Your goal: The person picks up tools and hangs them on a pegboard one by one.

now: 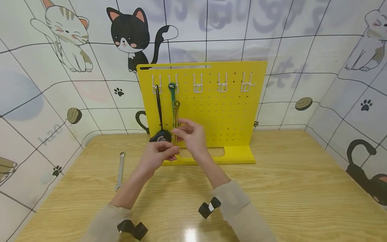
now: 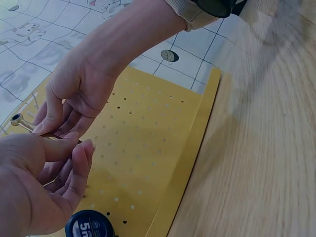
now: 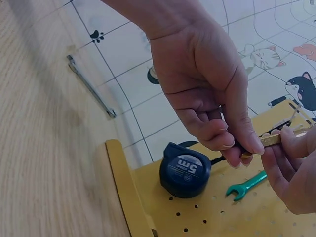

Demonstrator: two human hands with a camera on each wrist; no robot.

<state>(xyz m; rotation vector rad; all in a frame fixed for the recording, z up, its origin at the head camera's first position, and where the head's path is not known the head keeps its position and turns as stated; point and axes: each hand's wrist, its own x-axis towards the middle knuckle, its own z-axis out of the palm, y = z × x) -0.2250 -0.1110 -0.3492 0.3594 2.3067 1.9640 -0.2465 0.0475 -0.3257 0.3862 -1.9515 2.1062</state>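
Note:
A gold wrench [image 1: 176,116] stands upright in front of the yellow pegboard [image 1: 223,117], ring end up. My left hand [image 1: 157,154] pinches its lower end between thumb and fingers. Higher up the shaft, my right hand [image 1: 191,136] pinches it too. Behind it a green wrench [image 1: 172,90] hangs from a white hook, its open end [image 3: 238,191] showing in the right wrist view. Left of that, a dark tape measure [image 3: 185,170] marked 5m hangs by a black strap [image 1: 159,107]; in the head view my left hand overlaps its lower part.
On the wooden table [image 1: 290,188], a silver wrench [image 1: 120,171] lies to the left of the pegboard. Three more white hooks [image 1: 222,83] line the board's upper right, with nothing hanging on them. A cat-patterned sheet [image 1: 287,101] covers the wall behind.

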